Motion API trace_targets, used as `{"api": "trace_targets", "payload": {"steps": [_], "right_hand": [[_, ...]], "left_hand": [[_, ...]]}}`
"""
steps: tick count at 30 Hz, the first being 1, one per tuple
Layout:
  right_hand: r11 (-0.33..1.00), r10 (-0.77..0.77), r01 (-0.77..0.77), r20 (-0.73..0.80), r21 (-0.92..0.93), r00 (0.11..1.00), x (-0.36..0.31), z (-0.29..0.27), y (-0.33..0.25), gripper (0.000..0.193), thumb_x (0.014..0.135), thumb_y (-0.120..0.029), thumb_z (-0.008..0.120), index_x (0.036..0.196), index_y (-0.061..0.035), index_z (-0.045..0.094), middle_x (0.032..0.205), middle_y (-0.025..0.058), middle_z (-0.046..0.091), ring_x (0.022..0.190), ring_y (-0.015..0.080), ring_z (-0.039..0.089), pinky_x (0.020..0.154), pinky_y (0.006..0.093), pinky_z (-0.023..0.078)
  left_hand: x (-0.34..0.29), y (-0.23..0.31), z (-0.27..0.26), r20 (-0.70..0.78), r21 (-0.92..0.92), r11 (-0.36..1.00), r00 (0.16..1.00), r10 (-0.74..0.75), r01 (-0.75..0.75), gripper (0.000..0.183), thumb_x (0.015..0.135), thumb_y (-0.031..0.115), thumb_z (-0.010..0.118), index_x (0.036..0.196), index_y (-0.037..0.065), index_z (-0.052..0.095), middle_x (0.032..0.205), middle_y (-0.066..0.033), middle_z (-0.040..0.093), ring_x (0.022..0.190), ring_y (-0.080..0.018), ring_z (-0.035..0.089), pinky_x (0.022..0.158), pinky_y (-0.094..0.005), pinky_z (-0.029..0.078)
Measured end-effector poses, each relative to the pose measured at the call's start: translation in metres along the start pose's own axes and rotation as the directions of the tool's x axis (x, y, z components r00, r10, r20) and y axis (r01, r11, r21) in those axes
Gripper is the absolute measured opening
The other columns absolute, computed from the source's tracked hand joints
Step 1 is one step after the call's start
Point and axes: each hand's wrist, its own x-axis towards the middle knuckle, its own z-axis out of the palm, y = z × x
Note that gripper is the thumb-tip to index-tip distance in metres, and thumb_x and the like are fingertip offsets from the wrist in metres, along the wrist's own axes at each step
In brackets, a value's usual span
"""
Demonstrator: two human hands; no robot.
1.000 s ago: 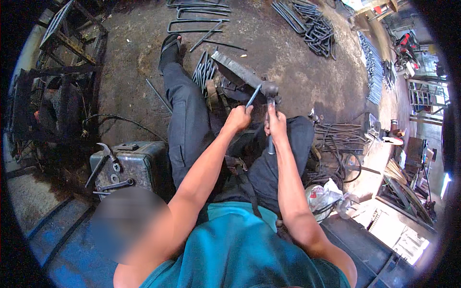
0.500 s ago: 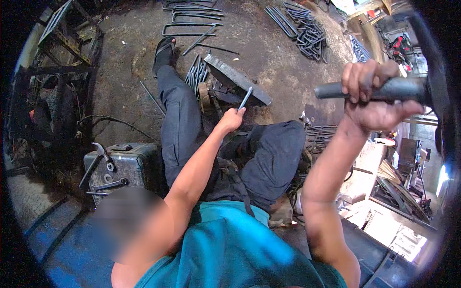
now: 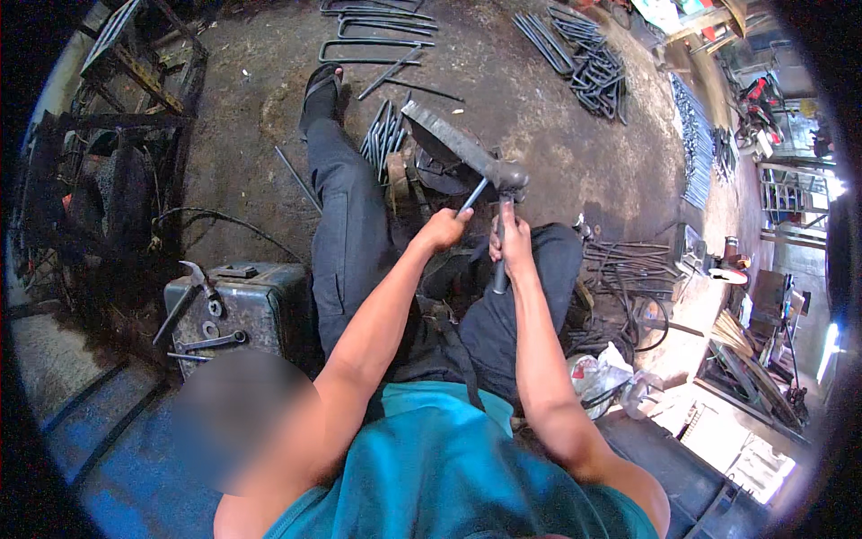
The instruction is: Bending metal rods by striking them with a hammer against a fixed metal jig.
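My left hand (image 3: 443,230) is closed round a short steel rod (image 3: 474,195), which slants up and right to the end of a thick steel slab (image 3: 440,133) between my legs. My right hand (image 3: 513,244) grips a hammer by its handle, thumb laid along it. The dark hammer head (image 3: 510,178) is down at the slab's right end, beside the rod's tip; whether it touches the rod, I cannot tell. Several cut rods (image 3: 382,130) stand bunched left of the slab.
To my left, a dark metal box (image 3: 260,310) carries a claw hammer (image 3: 199,280) and a wrench (image 3: 215,341). Bent U-shaped rods (image 3: 377,49) lie ahead, with a heap of bent rods (image 3: 597,76) farther right. Thin rods (image 3: 628,265) and a plastic bag (image 3: 603,375) lie right of my knee.
My right hand has swung the hammer down from high on the right to the slab's end. My left hand still holds the rod there, in nearly the same place.
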Motion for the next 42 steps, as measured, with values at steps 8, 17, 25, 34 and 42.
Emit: {"api": "trace_targets", "payload": {"steps": [8, 17, 25, 34, 42], "right_hand": [[0.984, -0.13, 0.129, 0.005, 0.124, 0.991, -0.012, -0.011, -0.062, 0.054, 0.092, -0.058, 0.049, 0.073, -0.0081, 0.047, 0.05, 0.0004, 0.04, 0.034, 0.0118, 0.039, 0.034, 0.0265, 0.033], [0.563, -0.827, 0.766, 0.221, 0.311, 0.518, -0.089, 0.009, -0.272, 0.017, 0.093, -0.024, 0.059, 0.095, -0.0091, 0.051, 0.054, -0.0016, 0.036, 0.039, 0.0097, 0.034, 0.042, 0.0256, 0.033], [0.621, -0.783, 0.753, 0.128, 0.217, 0.608, -0.069, 0.022, -0.198, 0.013, 0.088, -0.01, 0.064, 0.085, -0.0085, 0.052, 0.065, 0.0075, 0.055, 0.051, 0.0134, 0.05, 0.046, 0.0263, 0.036], [1.0, 0.02, -0.02, -0.069, -0.004, 0.997, -0.008, 0.007, -0.011, 0.028, 0.081, -0.012, 0.072, 0.069, -0.0093, 0.047, 0.049, -0.0015, 0.044, 0.035, 0.0095, 0.038, 0.034, 0.028, 0.029], [0.997, -0.077, 0.076, -0.012, -0.033, 0.997, -0.026, -0.005, -0.071, 0.022, 0.077, -0.008, 0.072, 0.074, -0.006, 0.05, 0.05, -0.0008, 0.045, 0.035, 0.0093, 0.039, 0.033, 0.027, 0.03]], "left_hand": [[-0.002, 0.016, 0.004, -0.009, -0.215, 0.975, 0.999, 0.05, -0.051, 0.055, 0.095, 0.045, 0.045, 0.112, -0.006, 0.055, 0.099, -0.0247, 0.066, 0.093, -0.0363, 0.064, 0.082, -0.0428, 0.047], [0.0, 0.0, 0.008, -0.093, -0.118, 0.988, 0.992, 0.089, -0.1, 0.045, 0.096, 0.04, 0.045, 0.101, -0.003, 0.059, 0.089, -0.0245, 0.064, 0.085, -0.0365, 0.063, 0.075, -0.043, 0.047], [0.003, 0.001, 0.01, -0.117, -0.079, 0.984, 0.982, 0.147, -0.157, 0.043, 0.097, 0.037, 0.045, 0.092, -0.003, 0.06, 0.082, -0.0216, 0.064, 0.08, -0.0357, 0.063, 0.073, -0.0436, 0.047], [0.02, -0.012, 0.014, -0.202, 0.07, 0.971, 0.95, 0.237, -0.228, 0.054, 0.098, 0.043, 0.043, 0.078, -0.004, 0.059, 0.065, -0.0138, 0.059, 0.063, -0.0247, 0.056, 0.066, -0.0402, 0.046], [0.003, 0.003, 0.009, -0.16, 0.035, 0.997, 0.984, 0.073, -0.068, 0.055, 0.097, 0.045, 0.04, 0.097, -0.004, 0.064, 0.1, -0.0295, 0.063, 0.1, -0.0445, 0.06, 0.087, -0.0469, 0.045]]}}
